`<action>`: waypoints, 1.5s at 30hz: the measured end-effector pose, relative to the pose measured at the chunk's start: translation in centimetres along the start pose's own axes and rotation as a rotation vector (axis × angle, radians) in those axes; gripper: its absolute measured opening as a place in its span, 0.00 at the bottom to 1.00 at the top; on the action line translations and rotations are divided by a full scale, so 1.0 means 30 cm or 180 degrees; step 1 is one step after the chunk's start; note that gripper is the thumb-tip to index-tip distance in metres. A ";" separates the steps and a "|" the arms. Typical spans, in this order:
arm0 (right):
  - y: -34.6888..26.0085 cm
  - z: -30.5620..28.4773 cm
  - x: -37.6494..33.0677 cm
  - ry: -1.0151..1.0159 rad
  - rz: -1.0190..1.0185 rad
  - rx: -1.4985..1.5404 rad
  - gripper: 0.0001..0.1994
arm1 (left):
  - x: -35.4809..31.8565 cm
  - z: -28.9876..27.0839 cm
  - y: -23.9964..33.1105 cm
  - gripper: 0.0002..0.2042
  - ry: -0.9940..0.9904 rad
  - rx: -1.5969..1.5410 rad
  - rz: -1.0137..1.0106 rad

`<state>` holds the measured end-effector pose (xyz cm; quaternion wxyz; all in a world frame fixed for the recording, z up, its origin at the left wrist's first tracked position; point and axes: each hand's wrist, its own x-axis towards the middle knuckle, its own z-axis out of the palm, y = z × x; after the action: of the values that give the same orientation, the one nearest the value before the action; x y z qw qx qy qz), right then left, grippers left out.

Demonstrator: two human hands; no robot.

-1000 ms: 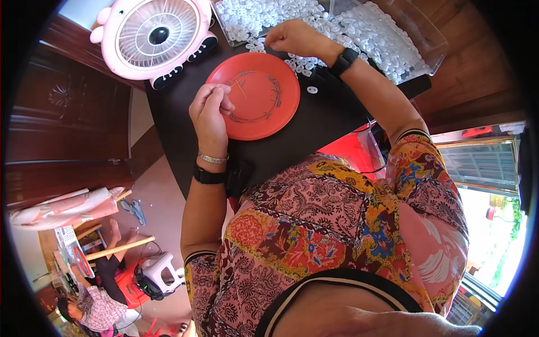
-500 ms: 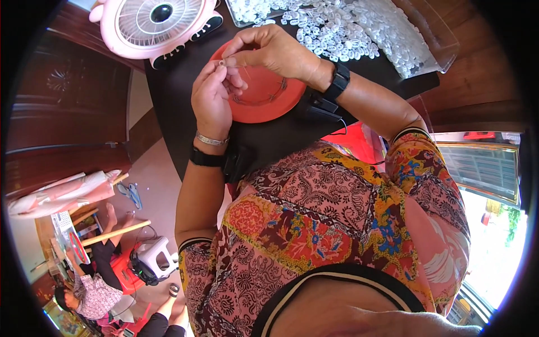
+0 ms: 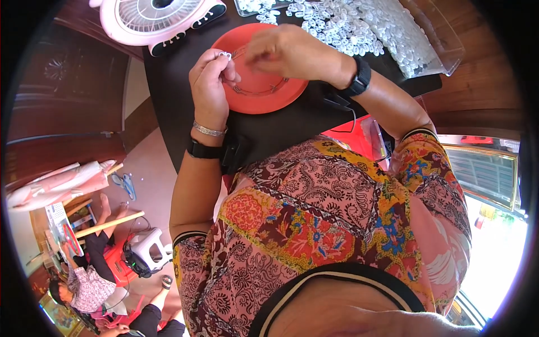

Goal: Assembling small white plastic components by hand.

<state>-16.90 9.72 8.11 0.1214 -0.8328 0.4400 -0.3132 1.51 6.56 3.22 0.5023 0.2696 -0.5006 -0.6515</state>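
1. Up at 12 o'clock over the black table [image 3: 185,112] is where both our hands are working, right above the orange plate [image 3: 264,92].
2. Our left hand [image 3: 210,84] is curled up, with the fingertips pinched narrow on a small clear-white plastic piece [image 3: 225,54]. That piece sits at the very top of the fingers, over the plate's 10 o'clock edge.
3. Our right hand [image 3: 286,50] hangs just beside it toward 3 o'clock, fingers bent down and pointing at the left hand. It's a bit blurred, so we can't tell if it's got anything between its fingers or how tight they are.
4. Left wrist has a silver bracelet [image 3: 209,130] and a black band [image 3: 203,150] below it. Right wrist has a black watch [image 3: 359,78].
5. Further out at 1 o'clock there's a big heap of the same small clear-white pieces [image 3: 365,28] lying on a clear plastic sheet [image 3: 443,50], well apart from the plate.
6. At 11 o'clock a pink fan [image 3: 151,19] lies flat at the table's far edge, near the plate but not touching it.
7. A black cable [image 3: 345,115] runs along the table edge under our right forearm, with something red [image 3: 353,140] just below it.
8. Way down at 7 o'clock another person [image 3: 92,281] sits on the floor, next to a small white stool [image 3: 149,253].
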 end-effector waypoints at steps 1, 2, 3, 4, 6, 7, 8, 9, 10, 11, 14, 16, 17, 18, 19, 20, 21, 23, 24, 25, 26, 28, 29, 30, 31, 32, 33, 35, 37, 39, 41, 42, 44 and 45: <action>0.008 -0.007 -0.017 -0.0576 -0.0193 -0.0279 0.04 | 0.001 -0.004 0.004 0.08 0.0002 -0.0001 0.0002; 0.016 -0.009 -0.033 -0.1153 -0.0382 -0.0554 0.03 | 0.001 -0.007 0.007 0.08 -0.0001 0.0014 -0.0007; 0.011 0.003 -0.054 -0.1351 -0.0334 -0.0515 0.03 | 0.000 -0.007 0.010 0.07 -0.0003 0.0031 -0.0016; 0.004 0.014 -0.064 -0.1353 -0.0334 -0.0511 0.03 | -0.001 -0.005 0.011 0.07 0.0000 0.0032 -0.0020; -0.006 0.028 -0.075 -0.1612 -0.0246 -0.0935 0.03 | -0.001 0.002 0.015 0.07 0.0042 0.0073 -0.0076; -0.007 0.032 -0.076 -0.1610 -0.0244 -0.0932 0.03 | -0.001 0.004 0.015 0.07 0.0040 0.0076 -0.0079; -0.008 0.037 -0.073 -0.1636 -0.0299 -0.1022 0.04 | 0.000 0.002 0.015 0.07 0.0020 0.0077 -0.0074; -0.010 0.040 -0.072 -0.1661 -0.0353 -0.1111 0.05 | 0.000 0.002 0.014 0.07 0.0000 0.0079 -0.0068; -0.012 0.041 -0.073 -0.1652 -0.0351 -0.1109 0.05 | 0.000 0.002 0.013 0.07 -0.0006 0.0087 -0.0069; -0.012 0.042 -0.073 -0.1652 -0.0393 -0.1214 0.06 | 0.000 0.002 0.012 0.07 0.0023 0.0089 -0.0088; -0.016 0.032 -0.066 -0.1761 -0.0414 -0.1392 0.07 | 0.000 0.003 0.012 0.07 0.0042 0.0119 -0.0116; -0.023 0.029 -0.057 -0.1878 -0.0400 -0.1462 0.08 | -0.002 0.003 0.014 0.07 0.0042 0.0145 -0.0126; -0.029 0.031 -0.052 -0.1972 -0.0319 -0.1432 0.07 | -0.002 0.004 0.015 0.07 -0.0004 0.0137 -0.0120; -0.032 0.032 -0.049 -0.2065 -0.0239 -0.1400 0.07 | -0.002 0.004 0.016 0.07 -0.0048 0.0129 -0.0114; -0.024 0.033 -0.050 -0.2062 -0.0239 -0.1399 0.07 | -0.002 0.005 0.016 0.07 -0.0050 0.0131 -0.0114; -0.009 0.037 -0.053 -0.1933 -0.0248 -0.1210 0.08 | -0.002 0.005 0.018 0.07 -0.0049 0.0238 -0.0124; 0.007 0.039 -0.054 -0.1803 -0.0258 -0.1020 0.08 | -0.002 0.005 0.019 0.07 -0.0046 0.0345 -0.0133; 0.034 0.030 -0.058 -0.1347 -0.0339 -0.0690 0.09 | -0.004 0.007 0.023 0.07 -0.0047 0.0321 -0.0137; 0.049 0.027 -0.057 -0.0894 -0.0412 -0.0357 0.09 | -0.006 0.010 0.025 0.07 -0.0048 0.0293 -0.0146; 0.077 0.029 -0.049 -0.0670 -0.0196 -0.0031 0.09 | -0.009 0.015 0.027 0.07 -0.0049 0.0300 -0.0140; 0.094 0.029 -0.037 -0.0436 0.0020 0.0295 0.09 | -0.009 0.018 0.027 0.07 -0.0053 0.0322 -0.0176; 0.108 0.019 -0.021 -0.0389 0.0566 0.0742 0.08 | -0.010 0.023 0.025 0.07 -0.0072 0.0361 -0.0206; 0.110 0.012 -0.014 -0.0412 0.0914 0.1388 0.08 | -0.014 0.024 0.022 0.07 -0.0131 0.0423 -0.0215; 0.112 0.008 -0.010 -0.0432 0.1257 0.2036 0.08 | -0.016 0.022 0.019 0.08 -0.0191 0.0487 -0.0226; 0.107 0.009 -0.008 -0.0366 0.1253 0.2152 0.08 | -0.019 0.019 0.016 0.08 -0.0244 0.0529 -0.0214; 0.106 0.011 -0.010 -0.0342 0.1254 0.2158 0.08 | -0.021 0.021 0.016 0.08 -0.0264 0.0543 -0.0218; 0.108 0.015 -0.013 -0.0340 0.1363 0.2251 0.08 | -0.025 0.026 0.016 0.08 -0.0284 0.0575 -0.0225; 0.110 0.017 -0.018 -0.0319 0.1478 0.2353 0.08 | -0.030 0.036 0.019 0.08 -0.0320 0.0617 -0.0241; 0.112 0.018 -0.022 -0.0325 0.1447 0.2490 0.09 | -0.034 0.043 0.021 0.08 -0.0359 0.0644 -0.0314; 0.108 0.018 -0.024 -0.0314 0.1423 0.2503 0.09 | -0.038 0.044 0.020 0.07 -0.0371 0.0589 -0.0328; 0.099 0.019 -0.027 -0.0307 0.1393 0.2518 0.09 | -0.040 0.042 0.020 0.07 -0.0376 0.0536 -0.0339; 0.092 0.021 -0.028 -0.0267 0.1357 0.2627 0.08 | -0.041 0.040 0.020 0.07 -0.0393 0.0622 -0.0332; 0.088 0.021 -0.029 -0.0215 0.1326 0.2753 0.08 | -0.043 0.039 0.022 0.07 -0.0417 0.0720 -0.0340; 0.087 0.020 -0.032 -0.0206 0.1322 0.2794 0.08 | -0.044 0.041 0.025 0.07 -0.0392 0.0693 -0.0339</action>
<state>-18.63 8.94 6.01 0.5347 -0.6069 0.4192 -0.4123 1.22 8.24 4.14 0.4030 0.3082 -0.5833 -0.6343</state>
